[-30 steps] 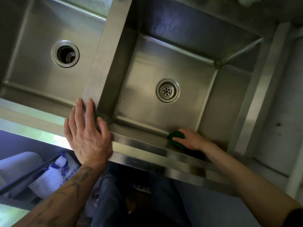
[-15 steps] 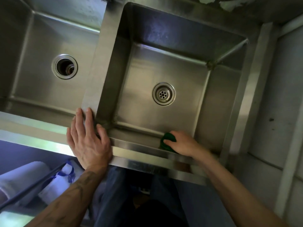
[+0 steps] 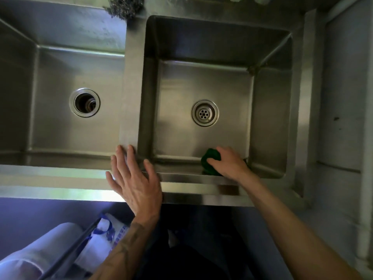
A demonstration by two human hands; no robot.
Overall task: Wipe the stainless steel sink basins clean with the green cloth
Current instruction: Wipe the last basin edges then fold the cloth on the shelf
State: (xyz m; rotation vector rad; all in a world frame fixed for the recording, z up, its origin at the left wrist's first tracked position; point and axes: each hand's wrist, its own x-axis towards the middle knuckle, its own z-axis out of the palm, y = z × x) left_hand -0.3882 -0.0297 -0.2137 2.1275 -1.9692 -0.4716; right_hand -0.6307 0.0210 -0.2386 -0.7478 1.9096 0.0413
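Observation:
Two stainless steel basins lie below me: the right basin (image 3: 181, 87) with a strainer drain (image 3: 205, 112) and the left basin (image 3: 60, 63) with an open drain hole (image 3: 84, 102). My right hand (image 3: 229, 163) grips the green cloth (image 3: 210, 161) against the near wall of the right basin, low by the floor seam. Part of the cloth is hidden under the hand. My left hand (image 3: 134, 178) rests flat with spread fingers on the front rim (image 3: 50, 178), at the divider between the basins.
A steel wool pad (image 3: 125, 6) sits on the back ledge above the divider. A grey wall (image 3: 343, 98) runs along the right of the sink. Under the front rim at the lower left are white rolls and a blue-printed bag (image 3: 103, 237).
My right hand has slid the green cloth leftward and down the near wall of the right basin. The view has tilted up, showing more of the back ledge. My left hand stays put.

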